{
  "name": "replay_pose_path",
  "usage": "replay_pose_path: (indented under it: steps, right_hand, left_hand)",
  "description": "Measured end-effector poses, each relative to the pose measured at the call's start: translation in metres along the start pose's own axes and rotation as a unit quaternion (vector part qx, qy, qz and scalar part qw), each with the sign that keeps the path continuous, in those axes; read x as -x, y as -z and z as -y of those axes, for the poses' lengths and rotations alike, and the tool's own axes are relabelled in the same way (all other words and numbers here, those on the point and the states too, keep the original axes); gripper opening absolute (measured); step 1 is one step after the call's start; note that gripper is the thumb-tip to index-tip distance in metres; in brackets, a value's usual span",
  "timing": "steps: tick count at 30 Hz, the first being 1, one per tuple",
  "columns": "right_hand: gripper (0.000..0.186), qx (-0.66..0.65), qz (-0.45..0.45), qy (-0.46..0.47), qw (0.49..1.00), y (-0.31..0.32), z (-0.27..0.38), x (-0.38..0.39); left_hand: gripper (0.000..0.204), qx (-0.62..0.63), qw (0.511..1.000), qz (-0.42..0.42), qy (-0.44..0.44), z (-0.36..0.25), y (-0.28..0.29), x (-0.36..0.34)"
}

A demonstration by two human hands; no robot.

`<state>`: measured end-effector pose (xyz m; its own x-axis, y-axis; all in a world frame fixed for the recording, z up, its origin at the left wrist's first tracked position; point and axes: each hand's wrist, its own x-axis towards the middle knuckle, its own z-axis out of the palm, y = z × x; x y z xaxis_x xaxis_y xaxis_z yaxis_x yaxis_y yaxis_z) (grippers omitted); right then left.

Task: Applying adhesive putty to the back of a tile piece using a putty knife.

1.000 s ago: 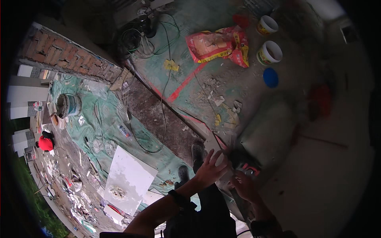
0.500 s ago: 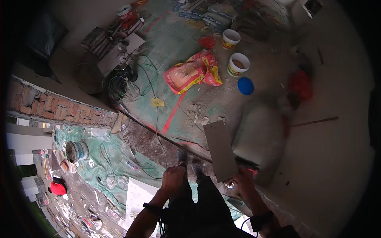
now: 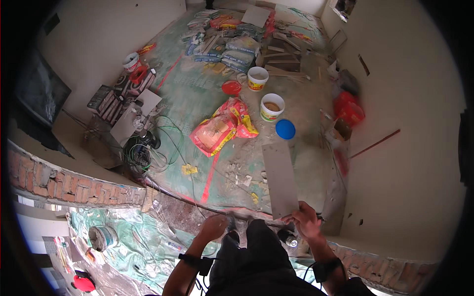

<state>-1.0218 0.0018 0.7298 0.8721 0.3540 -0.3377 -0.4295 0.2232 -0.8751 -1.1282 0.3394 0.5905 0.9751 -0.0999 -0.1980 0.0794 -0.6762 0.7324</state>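
Note:
A long, flat, grey tile is in my right hand, gripped at its near end with the thumb and fingers. The tile extends forward over the dusty floor. My left hand hangs beside my left leg with its fingers curled in, and nothing shows in it. Below my right hand is a dark object with a round, shiny end; its kind I cannot make out. My feet are at a doorway threshold.
Ahead lie an opened red and yellow bag, a white bucket of brownish material, a second white bucket and a blue lid. Green cables coil at left. A broken brick wall edge borders the doorway. Stacked sacks stand farther back.
My view has tilted up, bringing the room's far end into sight. The tile stays in my right hand, and my left hand remains low beside my leg.

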Motion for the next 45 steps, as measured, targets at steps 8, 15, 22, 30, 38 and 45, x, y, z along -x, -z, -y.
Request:
replay_pose_path:
  steps: [8, 15, 22, 30, 38, 45]
  right_hand:
    - [0.02, -0.139, -0.048, -0.081, 0.986, 0.032, -0.025, -0.042]
    - [0.02, -0.195, -0.045, -0.059, 0.978, 0.114, -0.046, -0.111]
    - [0.061, -0.433, 0.061, -0.06, 0.898, 0.202, -0.012, -0.229]
    - [0.069, -0.367, -0.162, -0.075, 0.913, 0.316, 0.03, -0.328]
    - [0.065, 0.496, -0.331, -0.197, 0.778, 0.547, -0.13, -0.533]
    - [0.058, 0.705, -0.35, -0.205, 0.582, 0.712, -0.262, -0.677]
  left_hand:
    - [0.029, 0.444, 0.859, 0.247, 0.064, -0.15, 0.017, -0.122]
    - [0.018, 0.553, 0.753, 0.27, 0.233, -0.173, -0.032, -0.225]
    - [0.021, 0.618, 0.672, 0.332, 0.237, -0.187, -0.094, -0.369]
    - [0.035, 0.373, 0.774, 0.436, 0.268, -0.211, -0.154, -0.499]
    - [0.031, 0.343, 0.854, 0.215, 0.326, -0.079, -0.197, -0.641]
    - [0.026, 0.271, 0.862, 0.143, 0.404, 0.019, -0.23, -0.741]
